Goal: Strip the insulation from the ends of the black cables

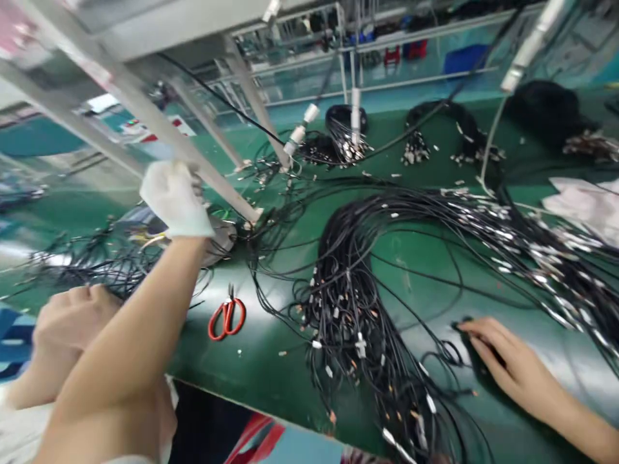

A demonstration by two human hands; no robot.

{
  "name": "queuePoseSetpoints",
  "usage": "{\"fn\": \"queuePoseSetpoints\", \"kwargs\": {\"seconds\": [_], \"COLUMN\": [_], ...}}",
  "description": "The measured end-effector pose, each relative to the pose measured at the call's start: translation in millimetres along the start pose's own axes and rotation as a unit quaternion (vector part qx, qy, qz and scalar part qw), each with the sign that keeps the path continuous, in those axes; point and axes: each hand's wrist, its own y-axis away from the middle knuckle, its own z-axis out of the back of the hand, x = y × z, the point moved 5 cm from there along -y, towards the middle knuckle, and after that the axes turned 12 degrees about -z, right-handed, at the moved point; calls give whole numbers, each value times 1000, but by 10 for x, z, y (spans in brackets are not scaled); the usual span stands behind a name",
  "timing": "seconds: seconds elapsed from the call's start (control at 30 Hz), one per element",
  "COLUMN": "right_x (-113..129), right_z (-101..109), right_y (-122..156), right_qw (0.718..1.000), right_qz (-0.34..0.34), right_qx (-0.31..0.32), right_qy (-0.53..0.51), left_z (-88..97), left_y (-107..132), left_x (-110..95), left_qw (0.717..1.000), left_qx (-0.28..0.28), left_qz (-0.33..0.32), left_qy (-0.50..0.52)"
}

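Observation:
My left hand (175, 196), in a white glove, is raised at the left beside a slanting metal post (217, 183). Its fingers are curled, and blur hides what they hold, if anything. My bare right hand (505, 361) is low over the green table at the right. Thumb and forefinger come together at the end of a thin black cable (452, 351). Between my hands lies a thick bundle of black cables (348, 258) with small white and copper-coloured ends. Red-handled scissors (227, 317) rest on the table below my gloved hand.
Another person's hand (72, 319) is at the far left, partly behind my left forearm. Loose black cables (106, 264) are heaped near it. More cable coils (345, 119) lie at the back, below hanging white connectors (302, 129). White cloth (585, 203) sits at the right.

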Motion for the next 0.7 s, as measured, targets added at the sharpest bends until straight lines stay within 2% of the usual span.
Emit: {"fn": "queuePoseSetpoints", "kwargs": {"seconds": [0.03,0.07,0.13,0.17,0.23,0.27,0.33,0.4,0.43,0.5,0.57,0.6,0.67,0.7], "right_x": [-50,-80,-114,-136,-198,-218,-229,-177,-130,-13,86,113,117,102], "right_z": [3,22,85,115,163,181,224,293,338,441,547,598,687,722], "right_y": [18,22,9,-1,-11,-7,24,105,171,352,571,677,846,905], "right_qw": [1000,999,996,993,980,977,973,975,976,978,982,983,985,985], "right_qz": [-18,-30,-48,-63,-98,-104,-103,-89,-81,-58,-34,-26,-23,-26], "right_qx": [11,13,3,-1,-3,0,9,18,23,35,48,52,53,51], "right_qy": [-13,-32,-74,-97,-172,-187,-205,-204,-203,-195,-181,-173,-162,-162], "left_z": [-89,-199,-353,-411,-500,-536,-615,-679,-700,-732,-762,-779,-802,-799], "left_y": [306,621,1246,1543,2073,2283,2590,2767,2812,2807,2725,2680,2585,2519], "left_x": [-270,-637,-1491,-1936,-2720,-3030,-3487,-3769,-3853,-3896,-3780,-3685,-3516,-3472], "left_qw": [998,990,952,916,816,771,711,690,693,733,782,794,790,782], "left_qx": [22,88,230,304,428,467,510,511,501,472,471,491,546,568], "left_qz": [32,9,-101,-182,-327,-383,-457,-502,-513,-489,-400,-343,-251,-226], "left_qy": [54,112,175,188,208,201,163,105,72,-5,-81,-105,-120,-119]}}
